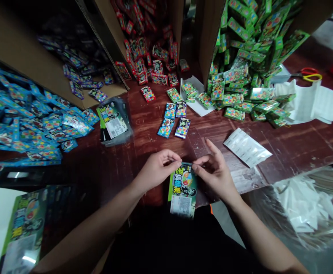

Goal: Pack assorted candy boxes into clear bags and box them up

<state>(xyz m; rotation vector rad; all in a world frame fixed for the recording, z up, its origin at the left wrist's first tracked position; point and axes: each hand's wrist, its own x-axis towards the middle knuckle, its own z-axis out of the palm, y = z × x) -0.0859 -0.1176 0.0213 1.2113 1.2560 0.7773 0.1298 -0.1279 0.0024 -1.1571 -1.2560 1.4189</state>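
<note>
My left hand [161, 167] pinches the top left corner of a flat candy bag [183, 188], thumb against fingers. At the bag's top right corner, my right hand [213, 171] grips the edge between thumb and fingertips, its index finger raised. The bag is green and black with large printed characters and a pale label panel, and hangs at the table's front edge. Beyond it lie two blue packets [166, 127] and two purple packets [183, 128], grouped in a small block. A stack of similar bags [113, 120] rests to the left.
Blue packets [49, 125] heap on the left. Cardboard boxes spill purple packets [77, 76], red packets [143, 57] and green packets [240, 76]. A white printed sachet sheet [248, 147] lies right, scissors [309, 74] farther back. A clear plastic bag [306, 205] holds white scraps.
</note>
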